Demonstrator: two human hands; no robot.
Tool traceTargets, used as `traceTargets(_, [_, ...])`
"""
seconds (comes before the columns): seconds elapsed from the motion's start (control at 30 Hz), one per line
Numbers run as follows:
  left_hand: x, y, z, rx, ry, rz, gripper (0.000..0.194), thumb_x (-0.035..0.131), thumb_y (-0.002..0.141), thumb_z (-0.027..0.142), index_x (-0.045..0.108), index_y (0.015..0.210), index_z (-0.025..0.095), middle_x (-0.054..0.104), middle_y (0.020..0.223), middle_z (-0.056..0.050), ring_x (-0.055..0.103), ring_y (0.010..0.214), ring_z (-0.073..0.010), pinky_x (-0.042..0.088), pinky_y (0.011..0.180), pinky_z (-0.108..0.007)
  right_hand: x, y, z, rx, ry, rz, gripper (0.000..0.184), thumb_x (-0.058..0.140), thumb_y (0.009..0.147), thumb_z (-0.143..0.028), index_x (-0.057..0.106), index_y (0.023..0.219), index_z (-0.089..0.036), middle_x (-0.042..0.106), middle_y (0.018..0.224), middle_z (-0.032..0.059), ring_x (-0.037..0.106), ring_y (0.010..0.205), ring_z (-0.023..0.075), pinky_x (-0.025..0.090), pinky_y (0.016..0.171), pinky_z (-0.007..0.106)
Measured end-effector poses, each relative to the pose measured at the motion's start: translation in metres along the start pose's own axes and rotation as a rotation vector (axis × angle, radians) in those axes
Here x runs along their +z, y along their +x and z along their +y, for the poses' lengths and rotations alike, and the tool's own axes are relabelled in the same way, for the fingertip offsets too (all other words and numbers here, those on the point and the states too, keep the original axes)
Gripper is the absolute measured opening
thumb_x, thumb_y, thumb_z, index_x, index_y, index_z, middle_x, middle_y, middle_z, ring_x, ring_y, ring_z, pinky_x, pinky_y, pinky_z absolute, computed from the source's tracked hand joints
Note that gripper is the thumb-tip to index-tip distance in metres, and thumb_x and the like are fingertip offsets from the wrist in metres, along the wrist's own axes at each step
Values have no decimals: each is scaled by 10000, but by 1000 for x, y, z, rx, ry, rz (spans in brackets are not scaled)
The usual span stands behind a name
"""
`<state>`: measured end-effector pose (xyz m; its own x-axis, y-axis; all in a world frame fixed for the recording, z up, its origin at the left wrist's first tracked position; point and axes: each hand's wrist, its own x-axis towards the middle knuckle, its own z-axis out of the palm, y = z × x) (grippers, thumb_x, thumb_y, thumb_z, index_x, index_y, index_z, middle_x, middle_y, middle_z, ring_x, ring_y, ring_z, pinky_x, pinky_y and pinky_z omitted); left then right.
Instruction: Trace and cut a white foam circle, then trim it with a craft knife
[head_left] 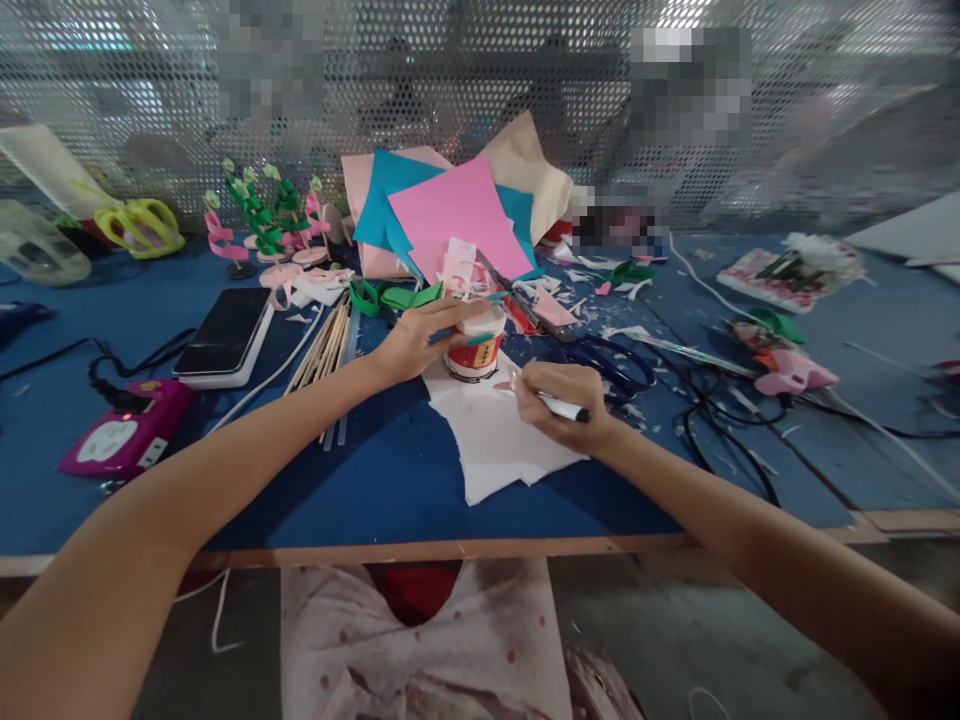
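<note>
On a sheet of white paper [510, 445] stands a small red-and-white cup [471, 358] with a yellow label. My left hand [412, 335] grips it from the left, fingers over its top and side. A curved dark line shows on the paper round the cup's base. Just right of the cup, my right hand [562, 400] is closed round a white marker with a black end [564, 408]. The marker's tip is hard to make out near the fingers. Blue-handled scissors [611, 362] lie behind the right hand, with blades pointing toward the coloured sheets.
Pink paper [465, 210] and blue sheets lean at the back. Thin wooden sticks [322, 350] lie left of the cup, beside a white device with a dark screen [225, 335] and a purple power socket [127, 430]. Paper flowers [262, 225] stand behind. Black cables [712, 420] run at right.
</note>
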<state>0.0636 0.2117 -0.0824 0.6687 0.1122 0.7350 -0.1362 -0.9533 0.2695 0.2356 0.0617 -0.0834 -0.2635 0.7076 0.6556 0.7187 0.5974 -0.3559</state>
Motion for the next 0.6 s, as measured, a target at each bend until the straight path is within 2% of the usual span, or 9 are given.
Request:
traceTargets(0.1, [1,0,0,-4,12,-3,412,509,890,186,492,1301,220,617,1198,-109,595,1068,-176,521,902,-338,2,4,-3,-152,95,-25,304,447,849,-128,275,613,-214,332,549,-44,341,496,76,309,490,228])
traceTargets(0.17, [1,0,0,1,17,8,425,517,885,172,486,1305,227,618,1198,-109,592,1076,-177,523,895,-337,2,7,-5,-204,145,-45,286,441,849,-92,293,637,-214,320,568,-48,329,510,74,295,497,226])
traceTargets(0.5, [1,0,-1,17,14,22,444,519,885,176,469,1320,247,611,1225,-105,594,1089,-178,525,902,-340,2,12,-6,-210,150,-104,268,445,866,-97,319,658,-211,332,588,-48,339,535,74,298,515,218])
traceTargets(0.6, [0,0,0,9,20,20,429,520,883,175,486,1307,235,622,1202,-101,604,1070,-168,528,896,-321,3,11,-2,-218,165,-72,293,454,856,-88,292,646,-212,319,573,-53,331,519,68,294,510,212])
